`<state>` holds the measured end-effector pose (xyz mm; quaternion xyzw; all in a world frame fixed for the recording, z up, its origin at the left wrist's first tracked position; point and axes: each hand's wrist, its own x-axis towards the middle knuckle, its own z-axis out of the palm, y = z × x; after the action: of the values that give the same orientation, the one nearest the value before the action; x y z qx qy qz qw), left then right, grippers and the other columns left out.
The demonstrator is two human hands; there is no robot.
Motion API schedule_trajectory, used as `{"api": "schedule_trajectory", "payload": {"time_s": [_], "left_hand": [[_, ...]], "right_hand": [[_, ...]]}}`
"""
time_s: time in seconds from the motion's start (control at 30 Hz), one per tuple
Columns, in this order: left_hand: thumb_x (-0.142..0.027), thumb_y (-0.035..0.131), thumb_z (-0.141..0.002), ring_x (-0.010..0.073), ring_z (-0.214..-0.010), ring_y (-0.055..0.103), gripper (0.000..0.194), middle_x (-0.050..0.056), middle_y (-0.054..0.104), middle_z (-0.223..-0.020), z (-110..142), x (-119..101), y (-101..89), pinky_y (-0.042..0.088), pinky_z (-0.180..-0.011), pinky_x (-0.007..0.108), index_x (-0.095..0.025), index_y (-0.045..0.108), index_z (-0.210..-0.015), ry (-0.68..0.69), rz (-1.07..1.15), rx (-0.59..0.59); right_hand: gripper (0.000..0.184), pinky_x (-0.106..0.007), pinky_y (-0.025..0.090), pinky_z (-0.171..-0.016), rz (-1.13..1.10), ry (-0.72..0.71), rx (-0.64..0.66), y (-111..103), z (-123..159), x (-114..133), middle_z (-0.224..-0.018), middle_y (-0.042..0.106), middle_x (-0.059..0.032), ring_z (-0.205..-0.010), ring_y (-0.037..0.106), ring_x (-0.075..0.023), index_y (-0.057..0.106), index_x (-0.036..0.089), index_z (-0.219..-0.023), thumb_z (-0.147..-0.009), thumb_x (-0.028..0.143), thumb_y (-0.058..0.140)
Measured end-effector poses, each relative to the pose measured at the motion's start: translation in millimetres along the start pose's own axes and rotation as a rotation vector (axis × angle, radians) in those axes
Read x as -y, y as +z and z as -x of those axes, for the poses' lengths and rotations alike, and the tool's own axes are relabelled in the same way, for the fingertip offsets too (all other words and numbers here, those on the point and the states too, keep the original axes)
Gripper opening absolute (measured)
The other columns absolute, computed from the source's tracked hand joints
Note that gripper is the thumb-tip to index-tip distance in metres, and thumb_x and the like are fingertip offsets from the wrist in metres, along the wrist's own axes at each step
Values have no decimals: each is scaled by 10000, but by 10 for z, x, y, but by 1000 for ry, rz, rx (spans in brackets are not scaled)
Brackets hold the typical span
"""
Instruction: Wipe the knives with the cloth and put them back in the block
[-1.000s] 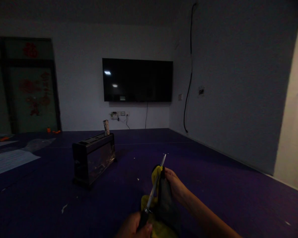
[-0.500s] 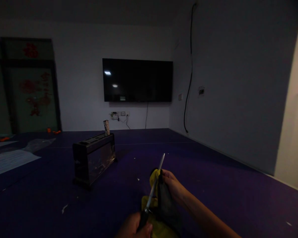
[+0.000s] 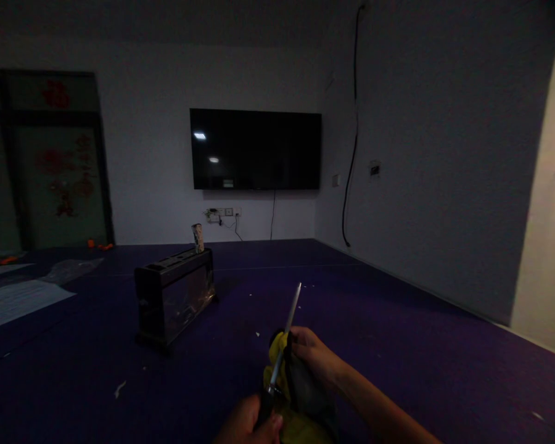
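My left hand is closed round the dark handle of a knife at the bottom edge of the view; its thin blade points up and away from me. My right hand pinches a yellow and grey cloth against the lower part of the blade. The cloth hangs down between my two hands. Ahead and to the left, a dark knife block with a clear front stands on the purple floor, one pale handle sticking up from its far end.
A black television hangs on the far wall above a socket strip. A cable runs down the right wall. Pale sheets lie on the floor at the left, near a dark glass door. The room is dim.
My right hand and the cloth have slid down the blade toward the handle, baring more of the blade. The knife has tilted slightly left.
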<state>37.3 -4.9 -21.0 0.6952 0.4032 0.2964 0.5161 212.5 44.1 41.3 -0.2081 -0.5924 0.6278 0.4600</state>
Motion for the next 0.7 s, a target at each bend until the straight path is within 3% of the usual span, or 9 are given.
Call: {"api": "schedule_trajectory", "payload": {"time_s": [0.33, 0.7], "left_hand": [[-795, 435, -615, 103, -582, 449, 657, 10, 516, -651, 4, 37, -10, 342, -568, 223, -157, 478, -763, 19, -4, 19], [-667, 485, -662, 96, -537, 446, 493, -13, 496, -591, 40, -177, 40, 331, -526, 216, -176, 453, -704, -41, -19, -18]], "right_hand": [[111, -239, 422, -542, -52, 61, -35, -36, -10, -69, -594, 639, -36, -532, 574, -139, 653, 112, -722, -619, 137, 621], [104, -236, 440, -505, -94, 52, -135, -82, -15, -28, -589, 646, -40, -506, 585, -141, 636, 115, -715, -625, 154, 602]]}}
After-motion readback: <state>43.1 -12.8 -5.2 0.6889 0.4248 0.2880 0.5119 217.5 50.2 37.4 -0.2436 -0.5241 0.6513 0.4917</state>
